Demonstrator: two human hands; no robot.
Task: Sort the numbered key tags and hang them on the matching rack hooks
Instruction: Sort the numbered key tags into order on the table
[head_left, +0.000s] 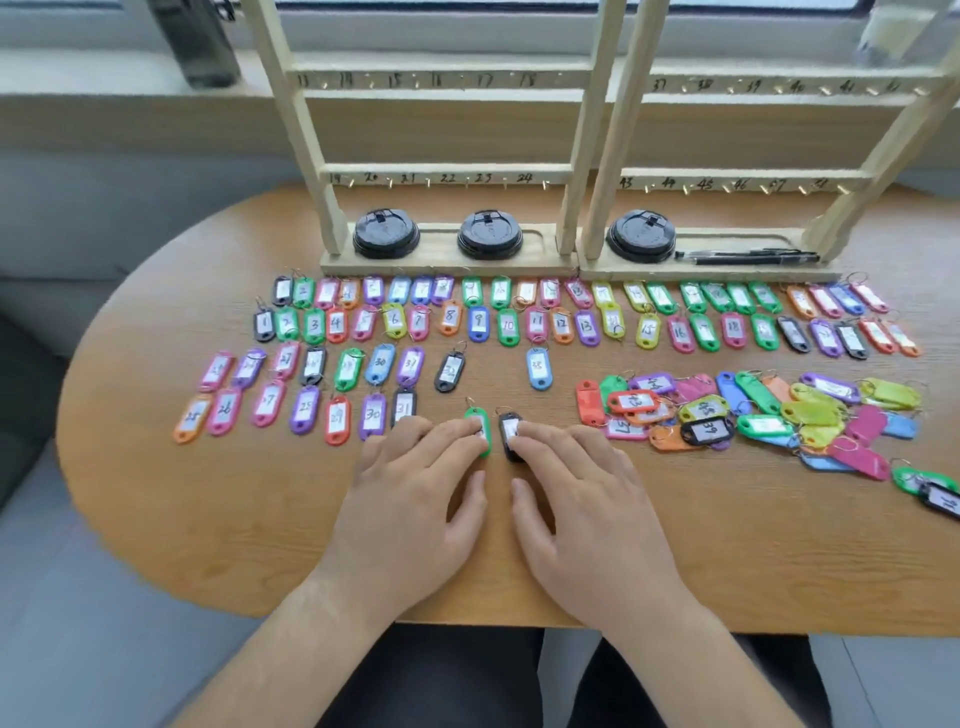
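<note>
Left hand (410, 499) lay flat, straight fingers pressing a green tag (477, 417). Right hand (587, 499) did likewise on a black tag (506, 422). Neither tag was gripped. Both sat on the table (260, 519), in front of the tag rows (519, 325). Probably light, stiff, slick plastic; pinch by the edges or the ring.
</note>
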